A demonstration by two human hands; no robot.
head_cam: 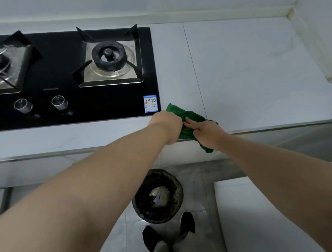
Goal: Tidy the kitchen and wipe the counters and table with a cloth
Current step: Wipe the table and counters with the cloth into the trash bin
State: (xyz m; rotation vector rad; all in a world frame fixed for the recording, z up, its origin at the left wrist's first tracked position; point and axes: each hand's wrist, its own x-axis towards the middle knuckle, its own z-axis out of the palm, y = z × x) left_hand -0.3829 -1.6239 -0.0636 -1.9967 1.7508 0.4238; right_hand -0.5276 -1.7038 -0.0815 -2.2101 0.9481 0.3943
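Observation:
A green cloth (188,116) is bunched between both my hands at the front edge of the pale counter (258,69), just right of the stove's front right corner. My left hand (166,126) grips the cloth's left side, its fingers hidden behind the wrist. My right hand (205,131) holds the right side with curled fingers, and a tail of cloth hangs below it over the counter edge.
A black glass gas stove (72,107) with two burners and two knobs fills the counter's left. On the floor below stands a dark bin (158,197) with rubbish inside. A white surface (254,219) lies at lower right. My feet are by the bin.

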